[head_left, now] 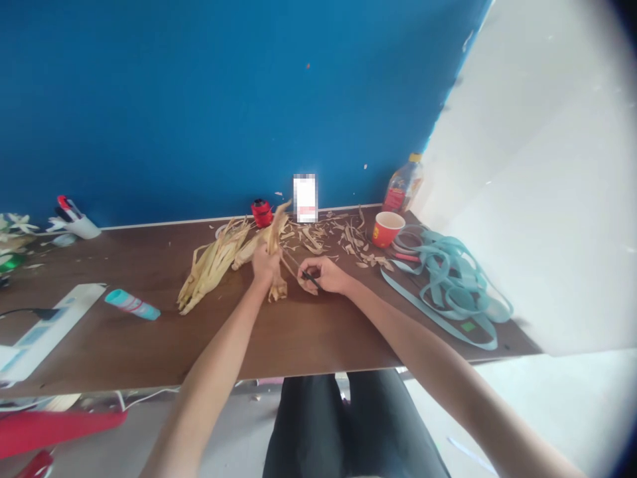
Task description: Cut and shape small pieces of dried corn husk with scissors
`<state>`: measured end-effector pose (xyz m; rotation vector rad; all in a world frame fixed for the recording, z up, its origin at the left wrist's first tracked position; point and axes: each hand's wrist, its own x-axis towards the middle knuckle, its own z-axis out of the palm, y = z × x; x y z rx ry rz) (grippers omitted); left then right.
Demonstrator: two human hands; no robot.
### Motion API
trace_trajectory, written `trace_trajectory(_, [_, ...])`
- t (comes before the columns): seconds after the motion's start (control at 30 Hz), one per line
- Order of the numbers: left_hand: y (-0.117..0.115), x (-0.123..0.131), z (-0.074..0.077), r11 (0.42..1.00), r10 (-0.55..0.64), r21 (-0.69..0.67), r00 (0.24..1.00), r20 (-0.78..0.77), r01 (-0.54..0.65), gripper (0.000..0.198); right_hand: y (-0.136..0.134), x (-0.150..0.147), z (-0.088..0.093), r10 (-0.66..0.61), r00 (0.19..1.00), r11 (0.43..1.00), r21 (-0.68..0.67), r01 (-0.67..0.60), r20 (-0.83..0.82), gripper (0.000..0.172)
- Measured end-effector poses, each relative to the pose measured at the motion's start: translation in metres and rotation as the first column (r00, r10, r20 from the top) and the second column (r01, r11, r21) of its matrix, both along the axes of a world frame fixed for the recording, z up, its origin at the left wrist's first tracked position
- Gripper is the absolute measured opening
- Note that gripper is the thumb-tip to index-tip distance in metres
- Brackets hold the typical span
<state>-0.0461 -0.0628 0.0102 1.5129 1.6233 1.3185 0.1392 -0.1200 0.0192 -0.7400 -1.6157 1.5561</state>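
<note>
My left hand (267, 263) is closed around a bunch of dry, pale husk (277, 289), whose ends stick out above and below the fist. Just to its right, my right hand (321, 274) pinches a thin dark tool (312, 279), too small to name surely. A thin brown strip runs between the two hands. More long dried husks (212, 269) lie left of my left hand. Behind my hands, small curled husk scraps (313, 237) are scattered over the brown table (328, 338).
At the back stand a red object (261, 213), a blurred white rectangle (305, 199), a red paper cup (387, 229) and a bottle (402, 186). Blue ribbon (448, 279) is heaped right. Leftward are a blue tube (132, 305), a power strip (52, 332) and a pen cup (84, 226).
</note>
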Motion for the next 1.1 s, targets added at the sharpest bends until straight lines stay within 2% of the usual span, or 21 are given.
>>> trace_trajectory(0.07, [0.005, -0.011, -0.001, 0.994, -0.077, -0.067, 0.993, 0.088, 0.083, 0.021, 0.001, 0.000, -0.003, -0.087, 0.996, 0.996, 0.028, 0.087, -0.021, 0.025])
trace_trajectory(0.1, [0.007, -0.015, -0.002, 0.997, -0.067, -0.042, 0.993, 0.100, 0.071, 0.024, 0.002, 0.001, -0.005, -0.137, 0.990, 0.990, 0.037, 0.139, -0.035, 0.028])
trace_trajectory(0.2, [0.006, -0.015, -0.001, 0.998, -0.062, 0.011, 0.998, 0.018, 0.061, 0.027, 0.009, 0.002, -0.009, -0.253, 0.966, 0.967, 0.009, 0.254, -0.058, 0.034])
trace_trajectory(0.27, [0.004, -0.012, 0.001, 0.996, -0.081, 0.026, 0.990, -0.114, 0.084, 0.030, 0.012, 0.003, -0.011, -0.368, 0.928, 0.929, 0.002, 0.369, -0.058, 0.034])
trace_trajectory(0.33, [0.003, -0.012, 0.006, 0.994, -0.094, 0.019, 0.952, -0.292, 0.104, 0.037, 0.012, 0.002, -0.012, -0.438, 0.898, 0.899, 0.008, 0.438, -0.038, 0.034])
trace_trajectory(0.47, [-0.003, -0.017, 0.016, 0.995, -0.062, 0.028, 0.821, -0.567, 0.094, 0.059, 0.011, -0.001, -0.011, -0.472, 0.882, 0.881, 0.034, 0.472, -0.012, 0.034])
trace_trajectory(0.53, [-0.008, -0.019, 0.024, 0.994, 0.013, 0.089, 0.753, -0.658, 0.060, 0.067, 0.011, -0.002, -0.012, -0.497, 0.868, 0.867, 0.046, 0.497, -0.018, 0.033])
trace_trajectory(0.63, [-0.020, -0.011, 0.034, 0.956, 0.212, 0.292, 0.706, -0.675, -0.007, 0.055, 0.013, -0.002, -0.013, -0.532, 0.846, 0.844, 0.053, 0.534, -0.047, 0.034])
trace_trajectory(0.67, [-0.024, -0.004, 0.037, 0.942, 0.211, 0.333, 0.717, -0.664, 0.031, 0.048, 0.014, -0.001, -0.013, -0.540, 0.840, 0.838, 0.052, 0.543, -0.058, 0.034])
trace_trajectory(0.7, [-0.029, 0.003, 0.038, 0.932, 0.159, 0.346, 0.737, -0.657, 0.107, 0.042, 0.015, -0.001, -0.013, -0.549, 0.833, 0.832, 0.052, 0.553, -0.068, 0.035])
trace_trajectory(0.77, [-0.038, 0.022, 0.035, 0.905, -0.016, 0.326, 0.789, -0.614, 0.273, 0.033, 0.016, 0.001, -0.013, -0.568, 0.818, 0.817, 0.061, 0.574, -0.085, 0.035])
trace_trajectory(0.87, [-0.048, 0.047, 0.022, 0.920, -0.194, 0.257, 0.912, -0.361, 0.297, 0.027, 0.017, 0.003, -0.012, -0.614, 0.784, 0.777, 0.106, 0.621, -0.094, 0.031])
trace_trajectory(0.93, [-0.048, 0.057, 0.012, 0.924, -0.340, 0.137, 0.930, -0.141, 0.358, 0.028, 0.018, 0.006, -0.011, -0.654, 0.751, 0.735, 0.158, 0.659, -0.091, 0.029])
trace_trajectory(1.0, [-0.042, 0.064, 0.006, 0.928, -0.371, 0.030, 0.923, 0.100, 0.370, 0.031, 0.023, 0.009, -0.010, -0.691, 0.719, 0.694, 0.210, 0.688, -0.070, 0.029])
trace_trajectory(1.1, [-0.022, 0.072, 0.005, 0.940, -0.327, -0.004, 0.900, 0.287, 0.342, 0.022, 0.038, 0.015, -0.005, -0.739, 0.673, 0.645, 0.262, 0.718, -0.027, 0.030])
